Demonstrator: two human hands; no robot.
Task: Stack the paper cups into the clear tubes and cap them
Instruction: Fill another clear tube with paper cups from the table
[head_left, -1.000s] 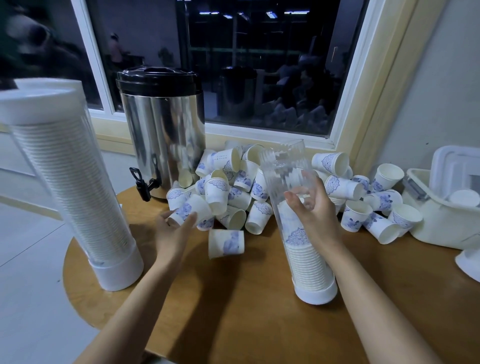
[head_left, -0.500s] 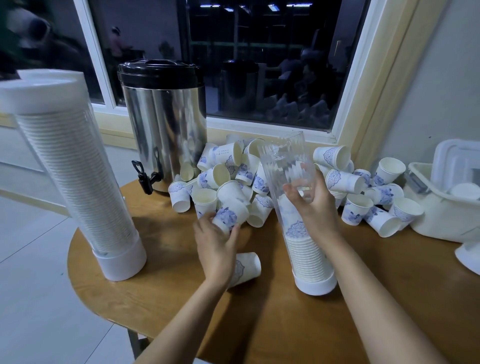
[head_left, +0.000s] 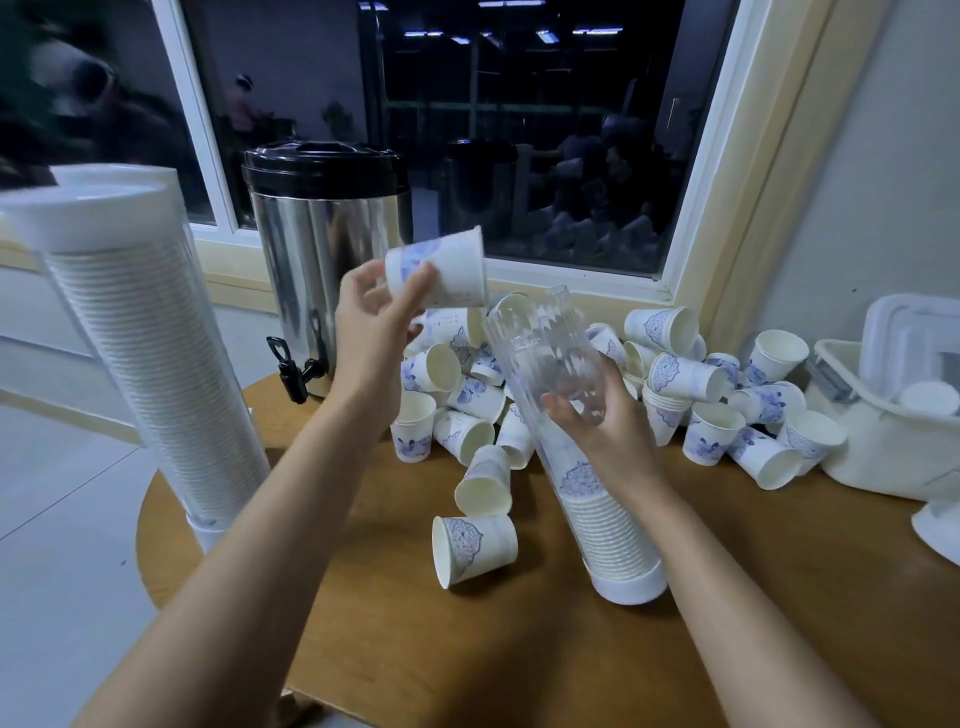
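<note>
Left hand (head_left: 376, 317) pinching paper cup (head_left: 441, 267) above tube mouth; right hand (head_left: 608, 431) wrapped around clear tube (head_left: 566, 415), partly filled.

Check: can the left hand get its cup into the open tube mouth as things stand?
Probably yes. The left hand holds a paper cup just above-left of the clear tube's uncapped mouth; nothing lies between, and the right hand steadies the tube.

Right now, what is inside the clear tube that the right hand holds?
The clear tube holds a nested stack of paper cups in its lower part; the upper part is empty. The white base cap hides the lowest cups, and the right hand covers some.
</note>
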